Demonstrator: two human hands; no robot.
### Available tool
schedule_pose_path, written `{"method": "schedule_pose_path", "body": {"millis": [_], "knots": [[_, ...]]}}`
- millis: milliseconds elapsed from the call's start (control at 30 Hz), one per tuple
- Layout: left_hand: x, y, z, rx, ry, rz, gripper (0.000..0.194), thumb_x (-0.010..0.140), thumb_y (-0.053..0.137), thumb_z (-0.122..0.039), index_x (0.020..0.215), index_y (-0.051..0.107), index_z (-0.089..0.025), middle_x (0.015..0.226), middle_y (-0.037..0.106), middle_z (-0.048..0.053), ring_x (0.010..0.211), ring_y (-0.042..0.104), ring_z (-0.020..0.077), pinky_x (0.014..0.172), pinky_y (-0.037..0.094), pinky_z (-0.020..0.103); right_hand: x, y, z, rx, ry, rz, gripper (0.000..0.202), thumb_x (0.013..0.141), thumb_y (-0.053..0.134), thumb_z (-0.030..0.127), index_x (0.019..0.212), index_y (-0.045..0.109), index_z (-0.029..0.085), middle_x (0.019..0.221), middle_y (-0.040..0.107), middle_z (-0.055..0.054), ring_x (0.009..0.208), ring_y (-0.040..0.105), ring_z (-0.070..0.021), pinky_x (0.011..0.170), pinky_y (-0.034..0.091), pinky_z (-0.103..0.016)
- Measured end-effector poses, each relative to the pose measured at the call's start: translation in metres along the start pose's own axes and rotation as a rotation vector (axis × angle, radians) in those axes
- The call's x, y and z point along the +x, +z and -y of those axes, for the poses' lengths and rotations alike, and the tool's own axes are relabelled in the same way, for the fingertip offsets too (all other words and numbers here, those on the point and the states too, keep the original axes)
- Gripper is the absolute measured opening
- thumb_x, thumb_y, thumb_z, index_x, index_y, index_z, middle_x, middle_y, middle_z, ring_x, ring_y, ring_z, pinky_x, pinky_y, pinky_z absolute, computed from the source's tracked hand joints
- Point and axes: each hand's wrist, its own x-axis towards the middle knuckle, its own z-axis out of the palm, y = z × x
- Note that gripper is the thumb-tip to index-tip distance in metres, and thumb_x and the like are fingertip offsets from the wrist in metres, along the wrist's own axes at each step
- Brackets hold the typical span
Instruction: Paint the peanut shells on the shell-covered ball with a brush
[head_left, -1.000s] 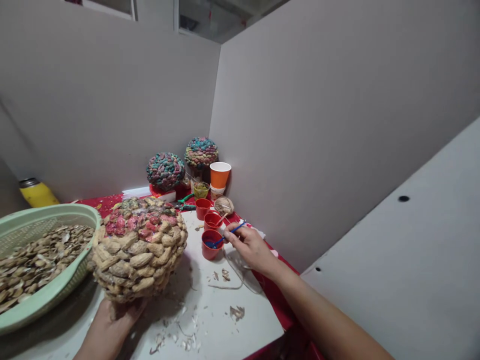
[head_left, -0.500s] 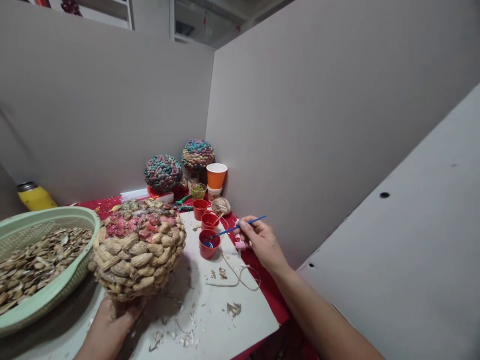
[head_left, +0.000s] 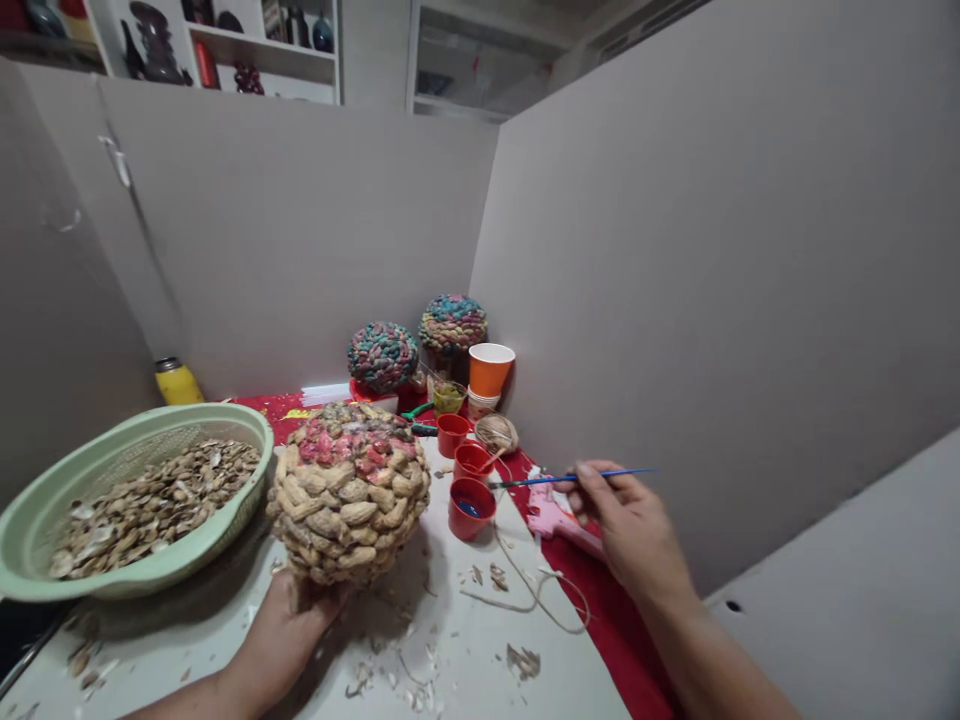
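My left hand point(head_left: 289, 630) grips a peanut-shell ball point(head_left: 349, 510) from below; part of the grip is hidden under it. Pink and reddish paint covers part of the ball's top, while its sides are bare shell. Between the fingers of my right hand point(head_left: 630, 520) is a thin blue paintbrush point(head_left: 577, 478), lying nearly level. The brush tip is by the rim of a red cup point(head_left: 472, 512) with dark blue paint inside. Behind that stand two more red cups, the middle one point(head_left: 472, 460) with a stick in it and the far one point(head_left: 451, 436).
On the left stands a green basket point(head_left: 259, 480) of shells. Behind are two painted balls point(head_left: 382, 357), orange paper cups point(head_left: 491, 372), a twine roll point(head_left: 496, 433) and a yellow bottle point(head_left: 178, 383). A pink tool point(head_left: 555, 515) lies on the right. Grey panels point(head_left: 315, 230) enclose the table.
The brush tip has come up out of the blue paint cup, with my right hand drawn back to the right. The camera view has turned left. My left hand still grips the ball.
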Motion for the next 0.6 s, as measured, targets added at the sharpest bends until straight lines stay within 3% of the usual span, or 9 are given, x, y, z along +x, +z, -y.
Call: {"method": "schedule_pose_path", "body": {"millis": [133, 233, 367, 433, 600], "knots": [[-0.001, 0.004, -0.007, -0.083, -0.001, 0.011, 0.038, 0.073, 0.081, -0.052, 0.088, 0.083, -0.017, 0.083, 0.083, 0.009, 0.086, 0.075, 0.0301, 0.083, 0.062, 0.037, 0.005, 0.003, 0.025, 0.136, -0.027, -0.061, 0.053, 0.063, 0.087, 0.068, 0.072, 0.062, 0.023, 0.06, 0.064, 0.002, 0.047, 0.055, -0.0106, 0.04, 0.044, -0.02], [-0.002, 0.007, -0.01, -0.107, -0.012, -0.014, 0.038, 0.073, 0.081, -0.053, 0.086, 0.082, -0.017, 0.083, 0.082, 0.01, 0.086, 0.074, 0.0301, 0.082, 0.062, 0.037, -0.001, 0.017, 0.056, 0.305, -0.049, -0.09, 0.049, 0.057, 0.095, 0.059, 0.073, 0.064, 0.024, 0.063, 0.065, 0.003, 0.052, 0.058, -0.0099, 0.046, 0.047, -0.02], [-0.005, 0.006, -0.005, -0.075, -0.008, -0.046, 0.038, 0.072, 0.08, -0.054, 0.081, 0.082, -0.016, 0.085, 0.082, 0.012, 0.085, 0.073, 0.0309, 0.081, 0.061, 0.038, -0.021, 0.049, 0.098, 0.414, -0.151, 0.03, 0.037, 0.067, 0.093, 0.051, 0.071, 0.068, 0.025, 0.065, 0.067, 0.002, 0.048, 0.056, -0.0088, 0.043, 0.046, -0.02], [-0.005, 0.005, 0.003, -0.049, 0.003, -0.032, 0.036, 0.075, 0.078, -0.051, 0.081, 0.082, -0.016, 0.085, 0.082, 0.012, 0.085, 0.072, 0.031, 0.08, 0.06, 0.037, -0.031, 0.066, 0.112, 0.396, -0.245, 0.154, 0.03, 0.075, 0.088, 0.051, 0.073, 0.071, 0.026, 0.066, 0.067, 0.001, 0.048, 0.057, -0.0108, 0.041, 0.047, -0.021], [-0.004, 0.004, 0.018, -0.036, 0.054, 0.007, 0.029, 0.086, 0.071, -0.043, 0.085, 0.083, -0.017, 0.089, 0.081, 0.01, 0.09, 0.071, 0.0301, 0.083, 0.059, 0.035, -0.041, 0.095, 0.115, 0.36, -0.402, 0.379, 0.019, 0.092, 0.075, 0.044, 0.084, 0.074, 0.027, 0.068, 0.069, 0.0, 0.052, 0.059, -0.0122, 0.045, 0.05, -0.022]]}}
